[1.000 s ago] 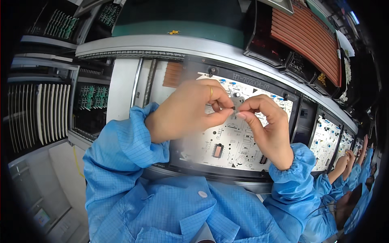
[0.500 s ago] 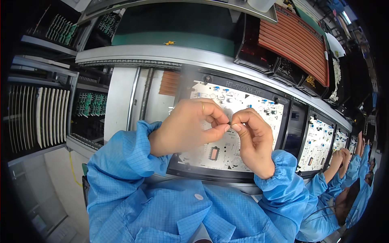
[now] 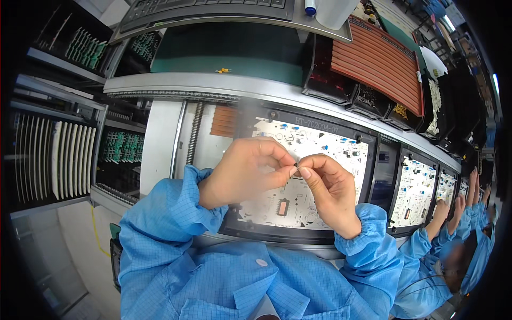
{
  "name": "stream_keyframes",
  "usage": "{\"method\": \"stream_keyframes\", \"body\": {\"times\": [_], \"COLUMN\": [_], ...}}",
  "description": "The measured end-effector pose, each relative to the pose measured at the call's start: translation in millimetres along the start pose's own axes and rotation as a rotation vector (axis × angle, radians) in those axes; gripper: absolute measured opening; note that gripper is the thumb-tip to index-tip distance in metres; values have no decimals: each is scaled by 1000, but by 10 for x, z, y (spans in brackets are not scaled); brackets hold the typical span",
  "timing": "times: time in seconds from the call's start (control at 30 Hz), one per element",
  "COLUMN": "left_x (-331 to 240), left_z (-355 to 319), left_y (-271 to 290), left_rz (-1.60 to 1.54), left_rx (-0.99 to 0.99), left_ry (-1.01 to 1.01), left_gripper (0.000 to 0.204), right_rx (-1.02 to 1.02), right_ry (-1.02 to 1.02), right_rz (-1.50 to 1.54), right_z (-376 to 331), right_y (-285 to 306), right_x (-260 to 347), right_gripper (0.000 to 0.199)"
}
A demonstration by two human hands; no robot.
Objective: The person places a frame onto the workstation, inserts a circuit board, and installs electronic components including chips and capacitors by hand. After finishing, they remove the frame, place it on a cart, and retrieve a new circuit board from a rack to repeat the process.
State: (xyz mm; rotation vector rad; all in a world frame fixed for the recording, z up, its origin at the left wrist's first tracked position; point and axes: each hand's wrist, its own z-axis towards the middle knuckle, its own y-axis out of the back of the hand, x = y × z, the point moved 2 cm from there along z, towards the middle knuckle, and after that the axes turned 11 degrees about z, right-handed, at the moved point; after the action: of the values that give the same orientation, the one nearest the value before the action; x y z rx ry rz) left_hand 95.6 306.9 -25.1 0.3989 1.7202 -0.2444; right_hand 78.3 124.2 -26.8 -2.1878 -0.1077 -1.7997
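My left hand (image 3: 246, 172) and my right hand (image 3: 335, 188) meet fingertip to fingertip above a white circuit board (image 3: 256, 214). Between their pinched thumbs and forefingers is a tiny dark electronic component (image 3: 296, 166), mostly covered by the fingertips. Its exact kind is too small to make out. The board lies in a black frame (image 3: 341, 118) and carries blue, black and other small parts along its far side. A chip with a pinkish top (image 3: 282, 207) sits on its near part. My hands hide the board's middle.
Black parts bins (image 3: 328, 80) stand beyond the frame at right, with an orange-red corrugated sheet (image 3: 376, 66) over them. A keyboard (image 3: 213, 9) rests on a shelf at the top. Board racks (image 3: 74, 160) stand left. Farther right are more framed boards (image 3: 416, 186) and co-workers' hands (image 3: 440, 213).
The view has tilted slightly, bringing the keyboard and a blue-capped pen into sight. Both hands keep their pinch, and a little more of the dark component shows between the fingertips.
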Motion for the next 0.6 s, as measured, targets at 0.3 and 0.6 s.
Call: {"method": "stream_keyframes", "body": {"times": [0.3,0.6], "left_x": [56,65], "left_z": [-13,-4], "left_y": [19,31], "left_rz": [-39,-83], "left_rx": [9,31], "left_ry": [-36,-16], "left_gripper": [12,10], "right_rx": [38,49], "right_ry": [34,-45], "right_rz": [30,118], "right_z": [-6,6], "right_y": [-70,-52], "right_x": [7,-4], "right_gripper": [6,8]}}
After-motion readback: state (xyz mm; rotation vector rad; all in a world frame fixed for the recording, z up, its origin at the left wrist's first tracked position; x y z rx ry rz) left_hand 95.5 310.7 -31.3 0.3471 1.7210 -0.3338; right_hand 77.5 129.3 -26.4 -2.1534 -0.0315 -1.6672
